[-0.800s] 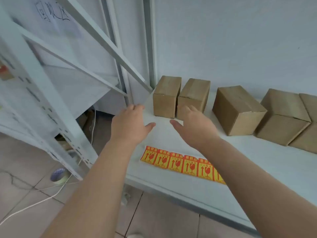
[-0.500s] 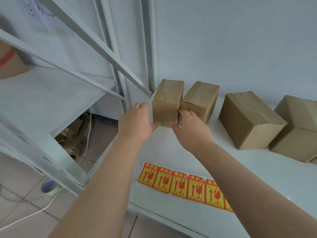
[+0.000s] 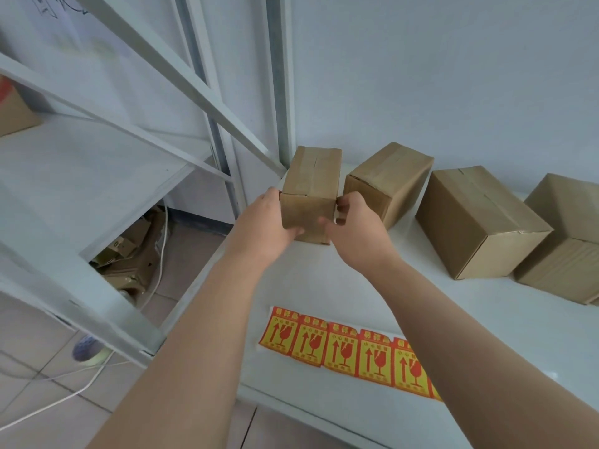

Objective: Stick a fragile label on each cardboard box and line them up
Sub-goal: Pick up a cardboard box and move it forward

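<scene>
Your left hand (image 3: 264, 228) and right hand (image 3: 356, 233) grip the leftmost box (image 3: 311, 179), fingers curled (label strip (image 3: 340, 350) at its 6 o'clock).

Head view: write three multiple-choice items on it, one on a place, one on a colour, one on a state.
1. The label strip lies: A. on a box top; B. on the white shelf; C. on the floor.
2. The labels are: A. blue and white; B. green and black; C. red and yellow.
3. The leftmost box is: A. gripped by the left hand and right hand; B. gripped by one hand; C. untouched.
Key: 1 B, it lies flat near the shelf's front edge; 2 C, red borders, yellow fields; 3 A, a hand clasps each side.
</scene>
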